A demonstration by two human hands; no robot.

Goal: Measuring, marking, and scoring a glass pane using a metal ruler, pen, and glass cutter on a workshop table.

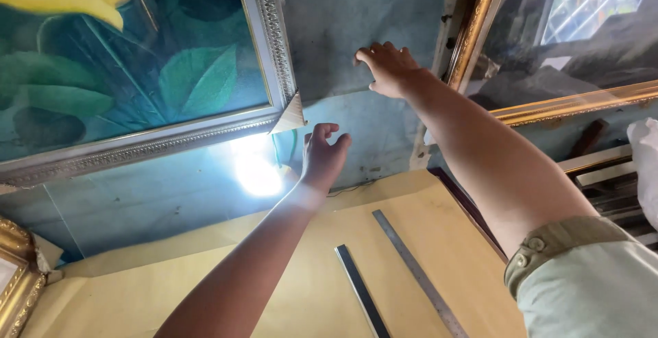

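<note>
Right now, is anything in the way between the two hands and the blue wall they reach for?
Nothing visible. The right hand lies flat against the blue wall, beside the gold frame. The left hand is near the wall below the silver-framed leaf painting, with open air in front. The two metal rulers lie behind, on the tan board.

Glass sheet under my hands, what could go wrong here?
1. The right hand presses flat on the glass sheet; uneven pressure might crack it.
2. The left hand hovers near the framed painting, whose corner overlaps the glass and could scratch it.
3. Two metal rulers lie close by.
</note>
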